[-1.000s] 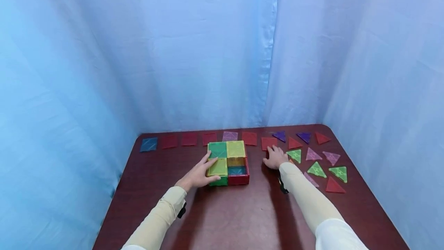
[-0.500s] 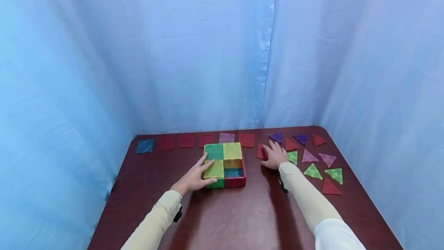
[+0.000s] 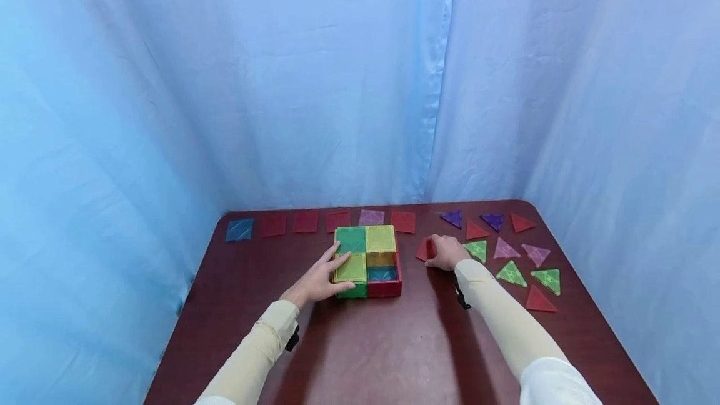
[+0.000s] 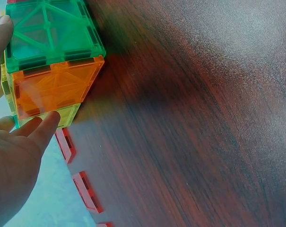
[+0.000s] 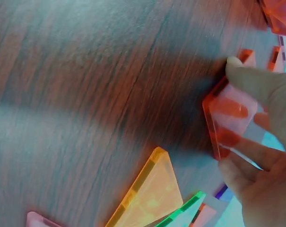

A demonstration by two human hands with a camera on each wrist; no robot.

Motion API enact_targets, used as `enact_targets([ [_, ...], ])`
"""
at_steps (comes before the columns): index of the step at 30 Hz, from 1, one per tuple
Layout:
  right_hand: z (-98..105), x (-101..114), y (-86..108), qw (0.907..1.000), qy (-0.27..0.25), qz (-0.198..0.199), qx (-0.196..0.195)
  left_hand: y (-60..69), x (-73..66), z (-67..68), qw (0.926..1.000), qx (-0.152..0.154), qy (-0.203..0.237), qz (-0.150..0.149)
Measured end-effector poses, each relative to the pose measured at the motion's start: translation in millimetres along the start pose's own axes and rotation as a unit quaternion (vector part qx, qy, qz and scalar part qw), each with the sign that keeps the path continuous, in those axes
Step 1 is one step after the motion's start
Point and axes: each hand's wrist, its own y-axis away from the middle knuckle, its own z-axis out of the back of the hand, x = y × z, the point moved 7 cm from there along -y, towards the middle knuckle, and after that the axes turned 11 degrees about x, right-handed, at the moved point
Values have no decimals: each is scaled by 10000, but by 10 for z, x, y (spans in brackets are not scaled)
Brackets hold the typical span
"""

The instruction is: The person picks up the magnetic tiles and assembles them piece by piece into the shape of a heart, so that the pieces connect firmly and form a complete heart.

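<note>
A low block of coloured see-through tiles (image 3: 381, 239) stands mid-table; its near right cell has no top, and blue shows inside. My left hand (image 3: 317, 280) rests on its left side, fingers spread over the yellow top tile (image 3: 351, 269). In the left wrist view the hand (image 4: 15, 161) touches the block's orange side (image 4: 55, 87). Right of the block, my right hand (image 3: 447, 252) grips a red square tile (image 3: 424, 250). In the right wrist view, that tile (image 5: 235, 106) is tilted between the thumb and fingers of the hand (image 5: 265, 142).
Along the back edge lie a blue tile (image 3: 239, 230), several red squares (image 3: 272, 225) and a pink one (image 3: 372, 217). Green (image 3: 511, 274), pink (image 3: 505, 249), purple (image 3: 452, 219) and red triangles (image 3: 540, 300) cover the right side. An orange triangle (image 5: 152, 194) lies beside my right hand.
My right hand has drawn the red square nearer from the back row and now has it pinched and tilted. The left hand has stayed on the block.
</note>
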Motion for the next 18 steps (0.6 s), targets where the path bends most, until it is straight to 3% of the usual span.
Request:
enact_targets([
  [7, -11, -13, 108, 9984, -456, 112, -328, 4, 10, -8, 10000, -8, -14, -8],
  [12, 270, 120, 167, 9880, -1241, 406, -822, -8, 13, -12, 10000, -27, 22, 21],
  [15, 409, 327, 241, 9812, -1406, 884, -979, -10, 6, -10, 10000, -38, 42, -9],
  [18, 440, 622, 340, 9768, -1183, 1509, -951, 0, 0, -8, 10000, -12, 69, -9],
])
